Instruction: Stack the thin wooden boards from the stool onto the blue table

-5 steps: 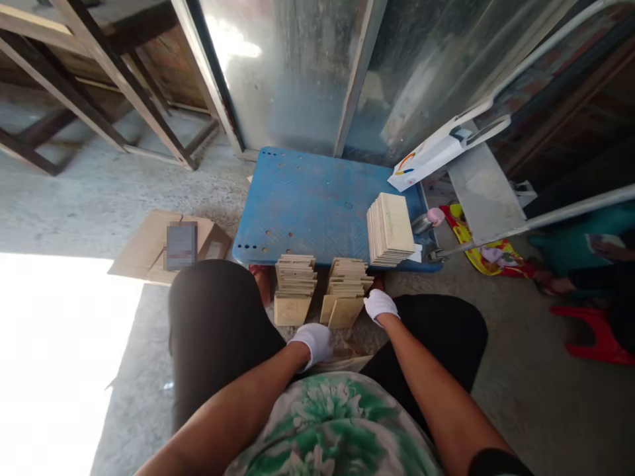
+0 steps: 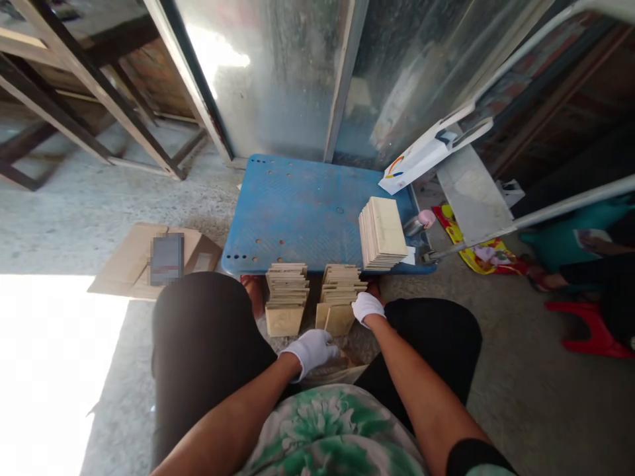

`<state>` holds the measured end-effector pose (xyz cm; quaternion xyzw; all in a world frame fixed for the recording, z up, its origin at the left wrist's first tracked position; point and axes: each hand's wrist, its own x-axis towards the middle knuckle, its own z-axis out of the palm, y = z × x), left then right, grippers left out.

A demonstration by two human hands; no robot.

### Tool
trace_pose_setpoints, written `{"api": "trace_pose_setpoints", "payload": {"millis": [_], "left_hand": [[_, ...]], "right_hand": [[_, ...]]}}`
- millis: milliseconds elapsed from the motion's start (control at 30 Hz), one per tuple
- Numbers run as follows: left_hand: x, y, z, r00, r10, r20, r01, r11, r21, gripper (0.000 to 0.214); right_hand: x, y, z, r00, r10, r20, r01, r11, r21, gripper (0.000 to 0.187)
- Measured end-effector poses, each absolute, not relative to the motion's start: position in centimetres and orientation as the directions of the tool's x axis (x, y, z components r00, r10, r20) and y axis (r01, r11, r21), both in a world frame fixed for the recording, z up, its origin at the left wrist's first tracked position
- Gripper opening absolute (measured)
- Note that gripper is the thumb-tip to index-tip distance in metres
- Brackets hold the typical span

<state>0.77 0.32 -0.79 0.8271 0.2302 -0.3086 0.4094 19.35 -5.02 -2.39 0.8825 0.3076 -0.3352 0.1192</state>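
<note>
Two rows of thin pale wooden plates stand on edge on the floor between my knees, a left row (image 2: 286, 294) and a right row (image 2: 341, 291). My right hand (image 2: 368, 307), in a white glove, is closed on the near right end of the right row, at its front plates. My left hand (image 2: 311, 349), also gloved, hovers low in front of my lap with fingers bent, over a tan flat piece (image 2: 333, 374); what it holds is hidden. A third stack of plates (image 2: 381, 233) leans on the blue platform (image 2: 297, 211).
A flattened cardboard box (image 2: 149, 261) lies on the concrete at left. Metal sheets and wooden frames stand behind the platform. A white bag (image 2: 421, 155), a grey panel (image 2: 471, 195) and coloured wrappers lie at right, where another person sits by a red stool (image 2: 590, 327).
My left hand has shifted slightly forward and to the right, towards the rows. My right hand stays at the right row. The view has tilted a little.
</note>
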Motion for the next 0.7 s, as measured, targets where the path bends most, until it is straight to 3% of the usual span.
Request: {"api": "trace_pose_setpoints", "payload": {"millis": [333, 567, 700], "left_hand": [[0.5, 0.6, -2.4, 0.587, 0.176, -0.790, 0.698, -0.605, 0.383, 0.037], [1.0, 0.6, -2.5, 0.587, 0.181, -0.789, 0.699, -0.606, 0.381, 0.037], [1.3, 0.2, -3.0, 0.607, 0.180, -0.774, 0.692, -0.598, 0.404, 0.034]], "right_hand": [[18.7, -5.7, -3.0, 0.586, 0.401, -0.704, 0.549, -0.836, -0.019, 0.032], [18.7, -5.9, -3.5, 0.586, 0.299, -0.753, 0.532, -0.843, 0.078, 0.032], [18.5, -6.6, -3.8, 0.555, 0.305, -0.774, 0.587, -0.803, 0.104, 0.030]]}}
